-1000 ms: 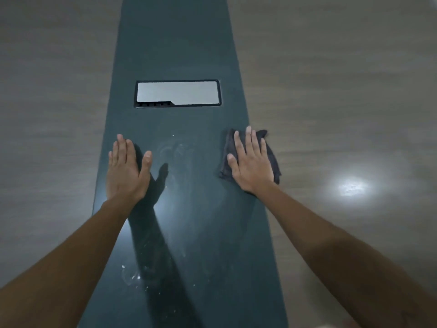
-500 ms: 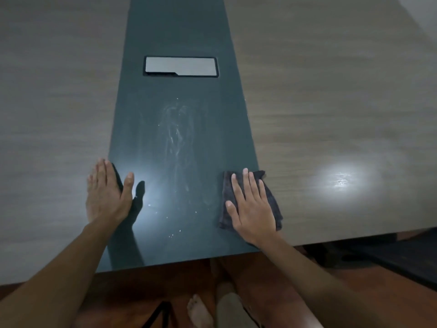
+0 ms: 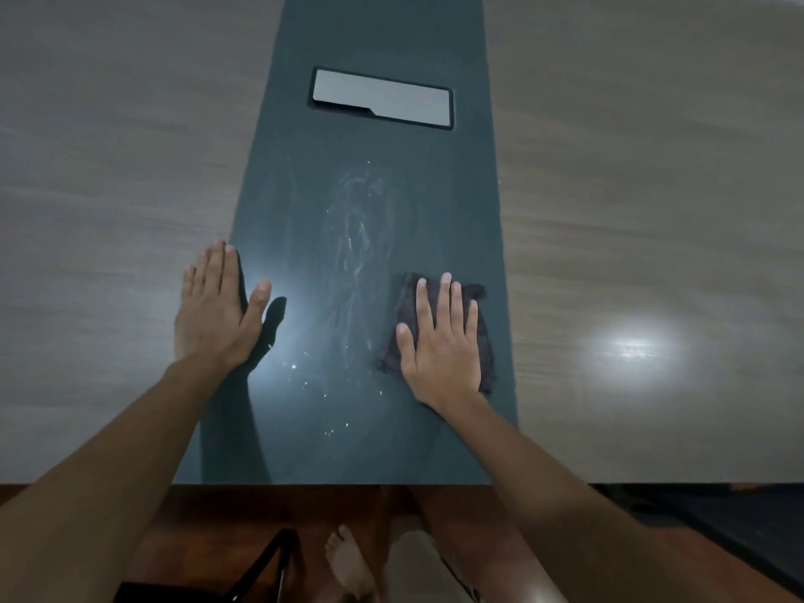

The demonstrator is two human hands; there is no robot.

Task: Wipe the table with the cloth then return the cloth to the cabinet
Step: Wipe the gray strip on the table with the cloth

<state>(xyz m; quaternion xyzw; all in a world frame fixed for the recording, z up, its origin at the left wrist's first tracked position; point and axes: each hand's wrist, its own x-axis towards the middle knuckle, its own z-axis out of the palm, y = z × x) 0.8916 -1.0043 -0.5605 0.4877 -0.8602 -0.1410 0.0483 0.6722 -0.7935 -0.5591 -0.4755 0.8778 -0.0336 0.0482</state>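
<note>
A dark cloth (image 3: 484, 337) lies flat on the dark centre strip (image 3: 374, 437) of the table, near the strip's right edge. My right hand (image 3: 439, 346) presses down on it with straight, spread fingers. My left hand (image 3: 215, 309) rests flat on the table at the strip's left edge, holding nothing. Whitish smears and specks (image 3: 361, 237) show on the strip between and beyond my hands. No cabinet is in view.
Grey wood-grain tabletop (image 3: 652, 211) spreads on both sides of the strip. A rectangular silver cover panel (image 3: 383, 100) is set into the strip further away. The table's near edge runs just below my forearms; below it are a reddish floor, a bare foot (image 3: 348, 559) and a black chair part (image 3: 261, 567).
My right hand dragged the cloth toward me along the strip, then slid it slightly away again. My left hand also came nearer the table's front edge. The view shifted down.
</note>
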